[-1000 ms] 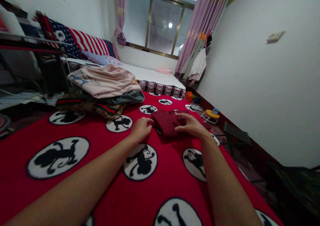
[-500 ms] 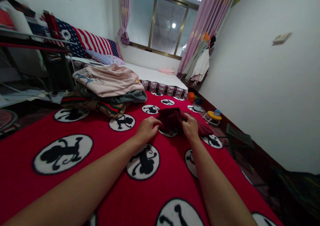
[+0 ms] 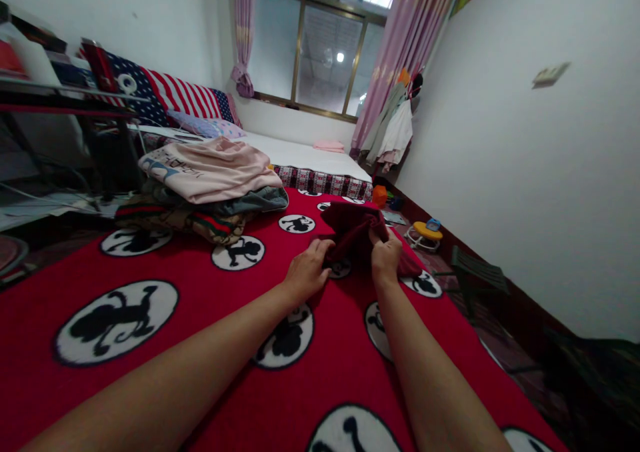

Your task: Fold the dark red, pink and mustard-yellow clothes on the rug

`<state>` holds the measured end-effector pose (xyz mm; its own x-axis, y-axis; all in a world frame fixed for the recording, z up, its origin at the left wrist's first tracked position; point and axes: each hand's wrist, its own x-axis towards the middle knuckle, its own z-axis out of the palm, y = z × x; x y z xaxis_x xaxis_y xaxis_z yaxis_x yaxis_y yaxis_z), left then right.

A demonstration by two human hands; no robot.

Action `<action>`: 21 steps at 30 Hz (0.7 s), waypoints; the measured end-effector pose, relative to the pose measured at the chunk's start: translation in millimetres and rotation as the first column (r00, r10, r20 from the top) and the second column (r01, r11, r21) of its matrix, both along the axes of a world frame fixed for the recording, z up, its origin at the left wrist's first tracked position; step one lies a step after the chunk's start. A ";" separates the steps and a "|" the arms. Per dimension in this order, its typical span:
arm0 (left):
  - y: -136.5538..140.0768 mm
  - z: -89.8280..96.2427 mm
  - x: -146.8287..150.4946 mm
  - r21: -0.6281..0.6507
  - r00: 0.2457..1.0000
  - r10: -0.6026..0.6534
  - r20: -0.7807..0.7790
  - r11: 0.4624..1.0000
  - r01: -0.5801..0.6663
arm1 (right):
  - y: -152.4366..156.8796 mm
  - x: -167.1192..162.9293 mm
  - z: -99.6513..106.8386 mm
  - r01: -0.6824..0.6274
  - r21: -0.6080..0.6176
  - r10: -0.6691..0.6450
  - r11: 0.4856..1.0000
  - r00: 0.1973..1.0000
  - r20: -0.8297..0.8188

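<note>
A dark maroon garment (image 3: 353, 229), its exact kind unclear, is bunched up on the red blanket (image 3: 215, 332) printed with white ovals and black figures. My right hand (image 3: 385, 255) is closed around the garment's near side, lifting a fold of it. At its left edge, my left hand (image 3: 309, 271) pinches the cloth between thumb and fingers. To the left lies a pile of folded clothes, with a pale pink shirt (image 3: 215, 172) on top, a grey-green garment (image 3: 260, 201) under it and a brown patterned one (image 3: 175, 219) with green and red stripes at the bottom.
Beyond the blanket is a white-topped bed (image 3: 295, 152) with pillows. A cluttered desk (image 3: 60, 99) stands at the left. On the right floor are a yellow-seated stool (image 3: 427, 231) and a dark folding stool (image 3: 477, 269). Clothes (image 3: 395, 135) hang beside the curtain.
The maroon cloth is raised higher, its upper fold standing up between my hands. My right hand has risen slightly with it. The view has shifted a little.
</note>
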<state>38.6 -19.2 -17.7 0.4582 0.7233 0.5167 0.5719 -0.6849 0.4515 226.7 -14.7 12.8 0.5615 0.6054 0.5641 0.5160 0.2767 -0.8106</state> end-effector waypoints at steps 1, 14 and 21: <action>3.2 1.2 0.4 0.032 0.997 0.074 -0.033 0.997 -0.073 | 0.2 -0.6 -0.4 0.006 0.004 -0.006 1.000 1.000 -0.004; 113.9 43.5 0.3 -0.182 0.973 0.095 0.209 0.982 -0.056 | -11.1 -17.2 -9.0 0.176 -0.013 -0.169 0.984 0.960 0.224; 107.3 -2.6 -6.3 -0.461 0.846 0.319 0.427 0.882 -0.099 | -26.0 -42.4 -8.6 0.093 -0.282 0.123 0.955 0.741 0.660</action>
